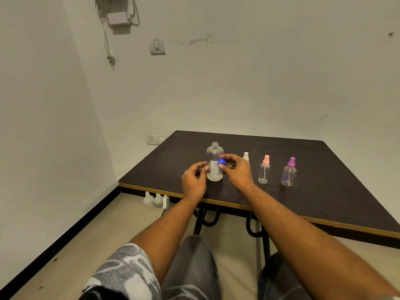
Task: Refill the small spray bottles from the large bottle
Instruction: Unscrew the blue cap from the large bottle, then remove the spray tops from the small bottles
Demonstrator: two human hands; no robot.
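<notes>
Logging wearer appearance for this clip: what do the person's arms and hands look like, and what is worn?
The left hand and right hand are bare, ungloved; no watch or band shows on either wrist. Forearms uncovered. A short grey-and-white patterned sleeve covers the left upper arm.

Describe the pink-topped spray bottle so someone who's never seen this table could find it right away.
On the dark table, three small spray bottles stand right of the large bottle. The pink bottle is the middle one, between the white bottle and rounder purple bottle; only its top is pink.
</notes>
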